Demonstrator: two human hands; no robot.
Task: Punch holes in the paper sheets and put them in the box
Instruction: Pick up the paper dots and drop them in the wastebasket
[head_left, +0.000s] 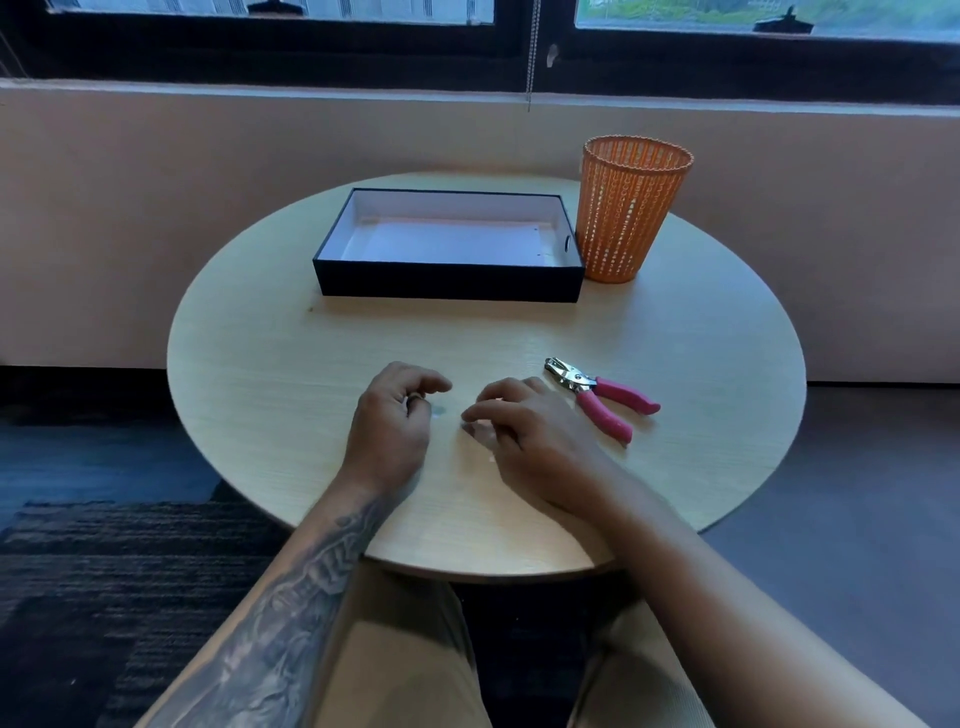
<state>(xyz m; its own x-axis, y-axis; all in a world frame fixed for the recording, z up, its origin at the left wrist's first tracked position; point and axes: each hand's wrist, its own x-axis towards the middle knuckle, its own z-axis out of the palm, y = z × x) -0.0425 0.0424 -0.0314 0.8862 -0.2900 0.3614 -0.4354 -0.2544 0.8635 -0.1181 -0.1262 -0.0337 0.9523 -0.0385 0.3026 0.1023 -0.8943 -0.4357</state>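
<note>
The black box (447, 283) with a white inside stands at the back of the round table (260, 374); white paper (447, 244) with small holes near its right edge lies flat in it. A hole punch (602, 397) with pink handles lies on the table, just right of my right hand. My left hand (392, 421) rests on the table with its fingers loosely curled, and nothing shows in it. My right hand (524, 426) lies beside it, its bent fingertips touching the tabletop. A few tiny pale specks (440, 411) lie between the hands.
An orange mesh basket (631, 208) stands upright at the box's right end, almost touching it. The table's near edge is over my knees. A wall and window sill run behind the table, with dark carpet on the left.
</note>
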